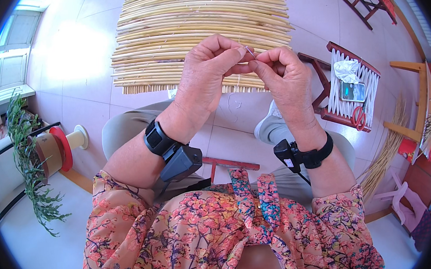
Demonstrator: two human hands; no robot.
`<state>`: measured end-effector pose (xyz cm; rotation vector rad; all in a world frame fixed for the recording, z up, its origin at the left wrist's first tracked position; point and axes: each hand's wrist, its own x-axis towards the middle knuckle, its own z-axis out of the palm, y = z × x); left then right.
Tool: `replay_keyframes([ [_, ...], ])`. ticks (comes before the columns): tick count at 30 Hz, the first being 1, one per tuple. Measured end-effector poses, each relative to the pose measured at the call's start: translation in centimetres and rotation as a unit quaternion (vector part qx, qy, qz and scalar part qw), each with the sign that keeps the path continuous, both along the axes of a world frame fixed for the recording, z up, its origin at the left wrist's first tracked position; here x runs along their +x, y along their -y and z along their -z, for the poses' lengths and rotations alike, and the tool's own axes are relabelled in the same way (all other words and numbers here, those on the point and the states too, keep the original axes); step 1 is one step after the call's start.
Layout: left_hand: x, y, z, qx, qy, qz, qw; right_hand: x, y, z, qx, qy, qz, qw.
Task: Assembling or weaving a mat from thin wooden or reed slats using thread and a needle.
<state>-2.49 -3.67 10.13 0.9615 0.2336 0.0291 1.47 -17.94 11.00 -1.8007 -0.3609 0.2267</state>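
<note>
Left hand (205,72): thumb and forefinger pinched together on the near end of a thin, pale metal needle (250,52), raised in front of the chest. Right hand (282,76): fingertips closed and brought up to touch the left fingertips at the needle; whether it grips thread or the needle itself cannot be told, the item being too fine. Both wrists carry black strapped devices (168,151).

Directly behind the hands, on the tiled floor: a flat mat of pale yellow reed stalks laid side by side (199,29), its near edge just beyond the knees.

Judgement: step in hand appears to be threading or readying the needle. The next move would call for steady fingertips and fine alignment.

Right side: small red wooden stool with white woven cord seat (346,86), bearing red-handled scissors (360,117). Left side: cardboard spool with red flange (57,149), beside a green trailing plant (27,159).
</note>
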Motion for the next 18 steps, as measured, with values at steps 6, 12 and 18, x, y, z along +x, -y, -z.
replay_keyframes([
  [6, -0.05, -0.01, 0.06, 0.004, 0.002, 0.0, 1.0, -0.05, -0.03, 0.05, -0.005, -0.004, 0.0, 1.0],
  [12, -0.01, 0.0, 0.04, 0.011, -0.001, 0.003, 1.0, 0.0, 0.12, 0.36, 0.001, 0.015, -0.007, 1.0],
  [18, 0.05, 0.01, 0.13, 0.001, -0.003, -0.001, 1.0, -0.45, -0.1, 0.51, 0.015, 0.09, -0.005, 0.996],
])
